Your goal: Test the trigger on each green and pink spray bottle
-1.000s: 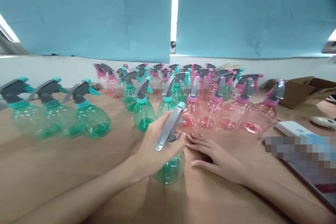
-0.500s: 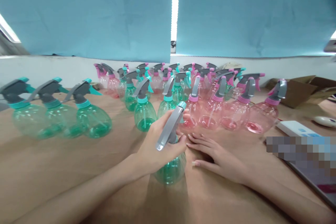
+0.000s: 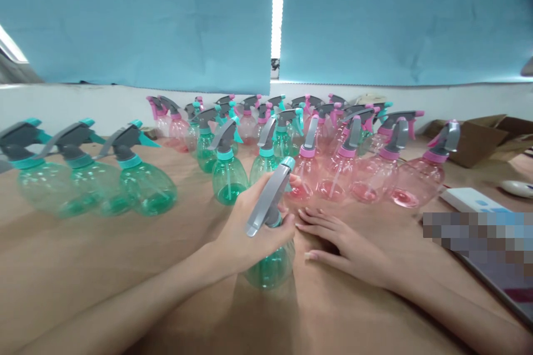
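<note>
My left hand is wrapped round the neck of a green spray bottle with a grey and teal trigger head. The bottle stands upright on the brown table in front of me, and my fingers partly hide its neck. Just right of it, my right hand lies flat on the tabletop with its fingers apart, holding nothing. Beyond the hands, two green spray bottles and several pink spray bottles form a front row.
Three green spray bottles stand at the left. More pink and green bottles crowd the back. At the right are an open cardboard box, a white box, a computer mouse and a blurred-out flat item. Blue blinds hang behind.
The view has tilted very slightly, so the background sits a little higher. Both hands and the held spray bottle stay in place.
</note>
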Demonstrator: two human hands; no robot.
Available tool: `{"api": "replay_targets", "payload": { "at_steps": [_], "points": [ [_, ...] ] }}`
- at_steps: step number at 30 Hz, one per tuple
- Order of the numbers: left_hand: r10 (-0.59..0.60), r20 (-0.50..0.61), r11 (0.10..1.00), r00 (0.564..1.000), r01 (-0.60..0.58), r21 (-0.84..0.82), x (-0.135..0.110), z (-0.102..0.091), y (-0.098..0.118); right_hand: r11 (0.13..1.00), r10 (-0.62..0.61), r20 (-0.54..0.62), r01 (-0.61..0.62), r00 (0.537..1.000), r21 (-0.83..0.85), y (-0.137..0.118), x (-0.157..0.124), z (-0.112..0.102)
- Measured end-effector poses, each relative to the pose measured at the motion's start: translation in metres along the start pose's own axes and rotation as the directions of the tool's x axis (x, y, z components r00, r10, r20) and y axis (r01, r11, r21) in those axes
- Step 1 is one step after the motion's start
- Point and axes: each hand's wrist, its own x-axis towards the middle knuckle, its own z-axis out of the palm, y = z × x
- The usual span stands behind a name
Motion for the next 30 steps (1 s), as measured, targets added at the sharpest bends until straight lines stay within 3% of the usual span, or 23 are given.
{"api": "replay_targets", "payload": {
  "at_steps": [16,30],
  "points": [
    [0.046,-0.032,0.999,0.998,-0.046,0.022,-0.0009,-0.0026,0.0081,1.000,0.000,-0.014,0.001,1.000,0.009,0.0000,-0.0004,0.0004],
    [0.084,0.027,0.996,0.996,-0.084,-0.001,0.0037,-0.0097,0.0052,1.000,0.006,0.013,-0.006,1.000,-0.015,-0.0005,0.0000,-0.0009]
  ]
}}
